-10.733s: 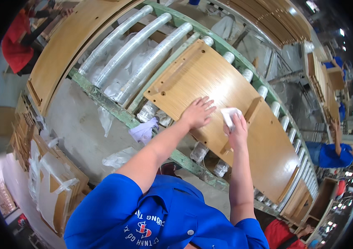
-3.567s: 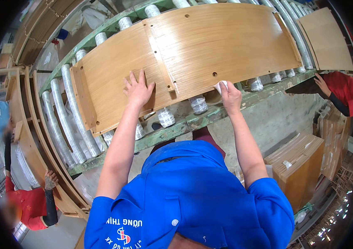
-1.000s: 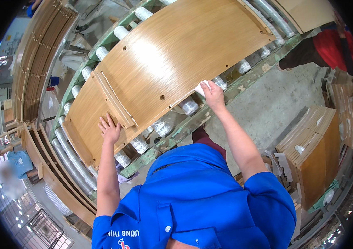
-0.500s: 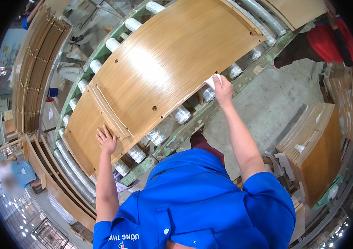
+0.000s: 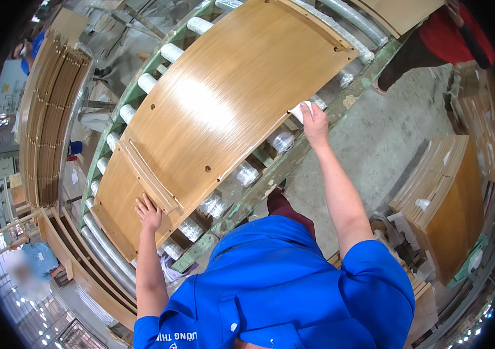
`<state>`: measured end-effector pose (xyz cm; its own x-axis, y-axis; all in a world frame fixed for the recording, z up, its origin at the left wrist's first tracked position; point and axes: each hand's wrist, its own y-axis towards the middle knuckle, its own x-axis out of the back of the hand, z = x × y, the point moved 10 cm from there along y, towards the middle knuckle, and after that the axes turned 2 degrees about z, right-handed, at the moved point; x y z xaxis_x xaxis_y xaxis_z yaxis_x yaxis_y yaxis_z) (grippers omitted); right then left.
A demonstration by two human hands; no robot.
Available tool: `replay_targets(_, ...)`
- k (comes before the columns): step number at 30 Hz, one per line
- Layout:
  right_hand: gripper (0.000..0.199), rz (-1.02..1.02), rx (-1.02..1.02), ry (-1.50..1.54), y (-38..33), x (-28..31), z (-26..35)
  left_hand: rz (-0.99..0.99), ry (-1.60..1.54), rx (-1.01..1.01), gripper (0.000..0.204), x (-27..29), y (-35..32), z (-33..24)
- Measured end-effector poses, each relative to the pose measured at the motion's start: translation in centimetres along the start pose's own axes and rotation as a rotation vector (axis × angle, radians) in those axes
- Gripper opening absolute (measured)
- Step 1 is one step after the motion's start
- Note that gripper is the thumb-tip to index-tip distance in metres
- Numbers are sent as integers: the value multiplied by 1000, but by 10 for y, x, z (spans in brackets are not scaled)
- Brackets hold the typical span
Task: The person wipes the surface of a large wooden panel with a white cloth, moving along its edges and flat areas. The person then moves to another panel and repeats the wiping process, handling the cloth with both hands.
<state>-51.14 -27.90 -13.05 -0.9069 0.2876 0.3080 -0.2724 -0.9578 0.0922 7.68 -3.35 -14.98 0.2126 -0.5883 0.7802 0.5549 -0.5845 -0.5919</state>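
A large varnished wooden panel (image 5: 230,99) with several drilled holes lies across a roller conveyor. A raised wooden strip (image 5: 145,177) crosses it near its left end. My left hand (image 5: 149,215) rests flat on the panel just left of that strip, its fingers spread. At the panel's near edge, toward the right, my right hand (image 5: 316,125) pinches a folded white cloth (image 5: 299,110). The cloth is beside the panel's edge, close to a small hole; whether it touches the wood I cannot tell.
Plastic-wrapped rollers (image 5: 244,173) sit in a green conveyor frame (image 5: 259,195). Stacked curved panels (image 5: 47,122) stand at left, and more stacked boards (image 5: 433,192) at right. A co-worker in red (image 5: 448,38) stands at the upper right; another person in light blue (image 5: 39,260) is at the lower left.
The panel appears shifted slightly left in the view. My right hand with the cloth has moved a little away from the panel's edge. My left hand keeps its place on the wood.
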Motion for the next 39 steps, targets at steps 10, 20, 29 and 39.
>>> replay_targets(10, 34, 6, -1, -69, 11, 8, 3, -7, 100, -37, 78, 3, 3, -6)
replay_targets(20, 33, -57, 2, -86, 37, 32, -7, -29, 74, -61, 77, 13, -5, -16)
replay_targets(29, 34, -159, 29, -86, 72, 58, -17, -2, 126, -134, 78, 23, -15, -34)
replay_targets(39, 35, -302, 35, -189, 110, 92, -33, 70, 134, -98, 79, 28, -23, -45)
